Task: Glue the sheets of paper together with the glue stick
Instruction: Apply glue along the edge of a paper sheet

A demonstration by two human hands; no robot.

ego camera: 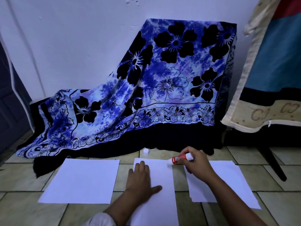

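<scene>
While the left hand [140, 178] lies flat with fingers spread on the middle sheet [160, 190], pinning it to the tiled floor [21, 207], the right hand [194, 162] has its grip closed around the glue stick [180, 158], tilted so the tip meets the sheet's far right corner. The left hand holds nothing; it only presses down.

In the head view, three white sheets lie side by side on the floor: the left sheet [81, 180] apart from the middle one, and the right sheet [223, 181] partly under the right forearm. The stick's white cap [146, 151] stands off beyond the sheets, near the edge of a blue flowered cloth [162, 79].

The step in hand looks like spreading glue on the middle sheet, begun at its far edge. Whether any glue is laid cannot be told. The next move likely calls for steady strokes along the edge, the left hand holding firm, before a neighbouring sheet is laid on squarely.
</scene>
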